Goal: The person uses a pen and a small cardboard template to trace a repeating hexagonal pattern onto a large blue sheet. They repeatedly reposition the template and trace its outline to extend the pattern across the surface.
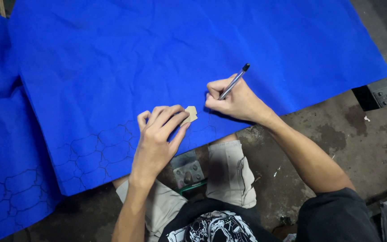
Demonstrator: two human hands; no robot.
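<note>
A wide sheet of blue material (180, 45) covers most of the work surface, creased and w/ its near edge running diagonally from lower left up to the right; a second blue piece (1, 157) lies at far left, partly under the first. Judged from the ink, the tracing looks partly done: outlines of the same angular shape (90, 154) run in linked rows along the near edge, from the left piece across to approx. the middle of the sheet, while the whole upper and right area of the sheet is bare. The left hand (155, 139) presses a small tan template (191, 114) flat on the sheet near the edge, fingers spread over it, only its right end showing. Just beside it, the right hand (234, 101) is closed around a slim pen (234, 82), black cap up, tip hidden behind the fingers, down at the sheet next to the template. Below the sheet: stained concrete floor (359, 148), the person's light-coloured shorts (229, 172), a metal bracket w/ bolts (188, 170) between the knees, another metal fitting (381, 93) at right by the sheet's corner. Nothing sits on the bare area; only the creases could get in the pen's way.
</note>
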